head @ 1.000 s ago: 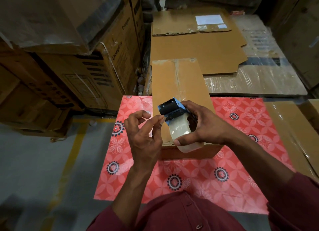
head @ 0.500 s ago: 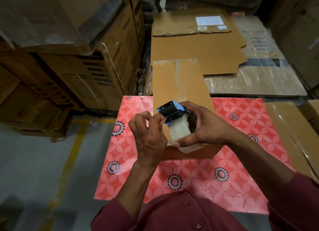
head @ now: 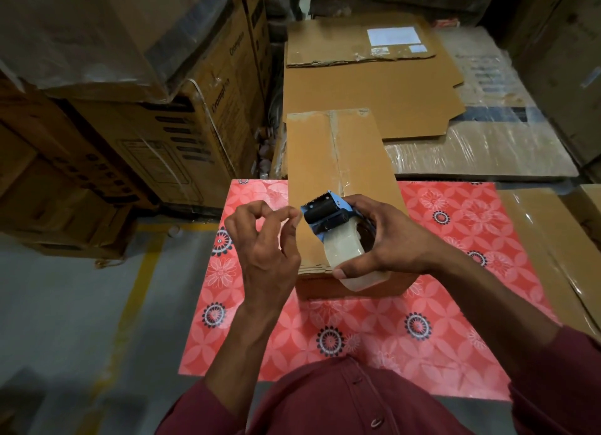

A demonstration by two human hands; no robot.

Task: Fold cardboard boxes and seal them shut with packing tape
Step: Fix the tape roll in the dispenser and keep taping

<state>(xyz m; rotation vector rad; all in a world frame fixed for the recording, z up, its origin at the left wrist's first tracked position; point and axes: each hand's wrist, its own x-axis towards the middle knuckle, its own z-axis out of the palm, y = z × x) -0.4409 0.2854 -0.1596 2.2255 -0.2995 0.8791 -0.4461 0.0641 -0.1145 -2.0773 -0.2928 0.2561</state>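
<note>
The right hand (head: pixel 387 242) holds a blue plastic tape gun (head: pixel 328 218) mid-frame, over the long brown cardboard box (head: pixel 338 161). The left hand (head: pixel 263 249) is just beside it, fingertips pinched together; whether they hold tape, I cannot tell.

A red flower-patterned sheet (head: pixel 455 226) is spread over the table. Printed cartons (head: pixel 182 132) are stacked beyond its far left corner, above a grey floor (head: pixel 65 304) on which a yellow line (head: pixel 130 304) is painted.
</note>
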